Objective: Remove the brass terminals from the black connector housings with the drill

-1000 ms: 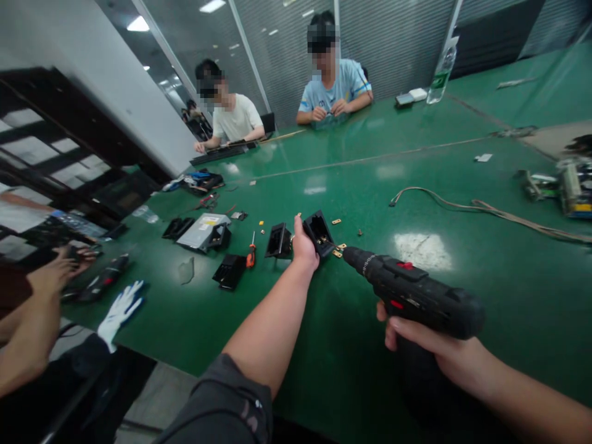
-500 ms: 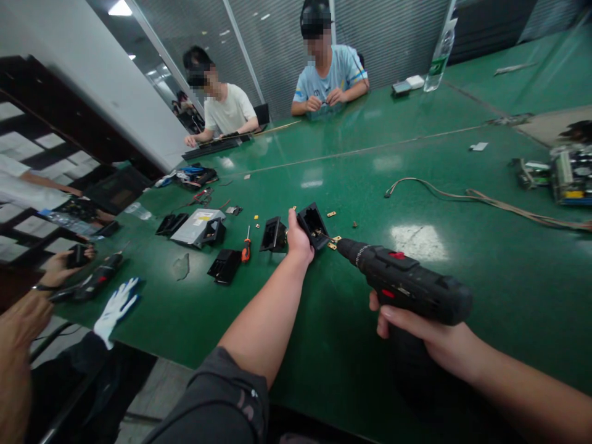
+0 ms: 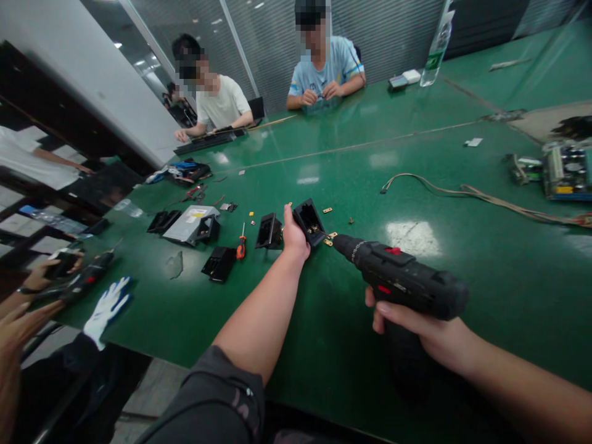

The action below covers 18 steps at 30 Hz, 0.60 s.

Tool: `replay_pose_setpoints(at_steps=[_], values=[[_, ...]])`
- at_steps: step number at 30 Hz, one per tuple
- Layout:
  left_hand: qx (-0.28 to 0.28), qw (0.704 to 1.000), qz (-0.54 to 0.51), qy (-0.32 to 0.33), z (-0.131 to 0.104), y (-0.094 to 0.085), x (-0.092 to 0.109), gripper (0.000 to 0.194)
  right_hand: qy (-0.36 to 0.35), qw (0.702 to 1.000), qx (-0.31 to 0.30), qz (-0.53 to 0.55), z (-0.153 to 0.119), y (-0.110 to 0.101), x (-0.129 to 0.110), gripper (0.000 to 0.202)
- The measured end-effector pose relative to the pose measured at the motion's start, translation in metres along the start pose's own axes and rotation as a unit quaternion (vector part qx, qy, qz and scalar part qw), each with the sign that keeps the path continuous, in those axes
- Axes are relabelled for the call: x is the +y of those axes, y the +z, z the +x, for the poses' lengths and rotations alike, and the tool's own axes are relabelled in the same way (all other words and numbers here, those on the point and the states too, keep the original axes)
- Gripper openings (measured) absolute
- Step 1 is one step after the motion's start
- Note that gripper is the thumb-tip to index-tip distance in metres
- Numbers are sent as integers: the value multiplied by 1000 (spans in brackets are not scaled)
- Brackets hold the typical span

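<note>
Head view: the right hand (image 3: 416,330) grips a matte black cordless drill (image 3: 402,283), long axis pointing up-left, bit at the boxy black plastic housing (image 3: 309,222) that the left hand (image 3: 295,237) clamps on the glossy green table (image 3: 462,296). Since the earlier frame, everything sits slightly higher in view.

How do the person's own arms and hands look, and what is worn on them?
Both hands, the left hand and the right hand, are bare, without gloves, rings or a watch. Both forearms are uncovered. A dark grey sleeve, rolled or short, covers the left upper arm. No sleeve shows on the right arm.
</note>
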<state>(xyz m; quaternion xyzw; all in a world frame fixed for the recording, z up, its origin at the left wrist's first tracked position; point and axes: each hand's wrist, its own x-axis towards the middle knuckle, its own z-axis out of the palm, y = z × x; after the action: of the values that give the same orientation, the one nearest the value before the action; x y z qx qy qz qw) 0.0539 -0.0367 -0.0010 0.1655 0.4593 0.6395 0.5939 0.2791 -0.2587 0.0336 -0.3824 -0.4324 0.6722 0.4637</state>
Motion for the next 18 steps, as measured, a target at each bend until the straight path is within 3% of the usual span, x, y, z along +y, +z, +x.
replay_pose_setpoints(at_steps=[18], values=[[10,1000,2,5,-6,6,4,55,-14,1000,-17,5,2,-3,5,34]])
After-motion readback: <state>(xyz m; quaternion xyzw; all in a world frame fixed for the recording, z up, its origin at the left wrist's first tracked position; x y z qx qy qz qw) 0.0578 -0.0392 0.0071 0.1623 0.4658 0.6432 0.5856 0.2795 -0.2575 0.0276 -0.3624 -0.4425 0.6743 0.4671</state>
